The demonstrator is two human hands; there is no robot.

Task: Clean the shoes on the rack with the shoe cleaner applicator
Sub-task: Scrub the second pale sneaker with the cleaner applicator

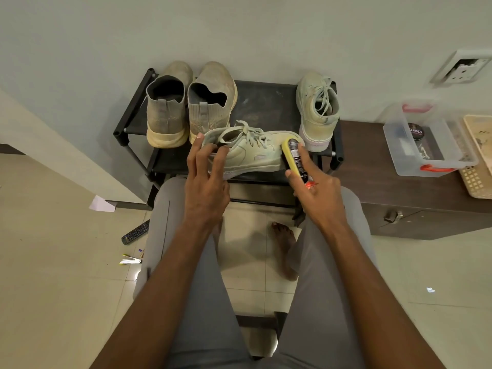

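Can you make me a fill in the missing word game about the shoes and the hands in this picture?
1. The right hand holds the shoe cleaner applicator against the toe of the ____ shoe.
2. The left hand steadies the laced shoe at its ____ end.
3. The pair of slip-on shoes stands on the ____ side of the rack.
4. A remote control lies on the ____.

Missing words: laced; heel; left; floor
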